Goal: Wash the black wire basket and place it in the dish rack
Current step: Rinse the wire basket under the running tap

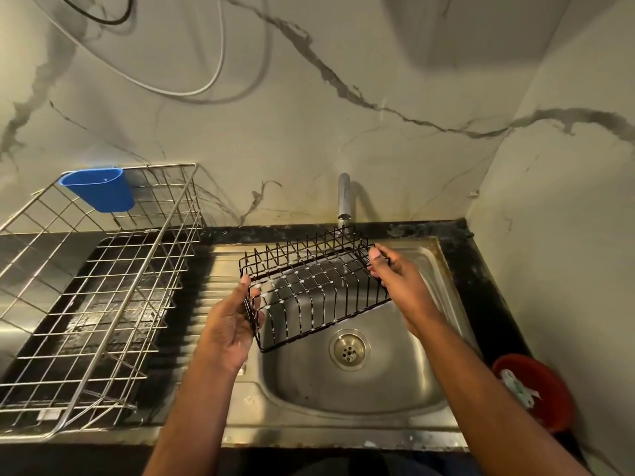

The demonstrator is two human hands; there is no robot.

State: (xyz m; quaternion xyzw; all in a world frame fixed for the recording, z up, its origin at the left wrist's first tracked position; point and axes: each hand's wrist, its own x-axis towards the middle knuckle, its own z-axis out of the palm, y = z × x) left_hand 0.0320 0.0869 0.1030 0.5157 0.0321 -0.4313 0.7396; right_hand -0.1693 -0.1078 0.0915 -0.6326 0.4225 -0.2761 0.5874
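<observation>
Rinsing a black wire basket [316, 286] over the stainless steel sink [360, 383], held tilted beneath the chrome tap [344, 201].

Left hand [228, 324] gripped the basket's near-left corner, thumb over the rim, fingers curled behind the wires; right hand [391, 273] pinched the far-right end. White suds clung along the wire crossings; whether water ran could not be told. Best practice, as judged: keep both ends held, turn the basket slowly under the spout so every crossing clears, shake over the drain, then carry left to the silver wire dish rack [92, 304] with its blue plastic cup [99, 188].
</observation>
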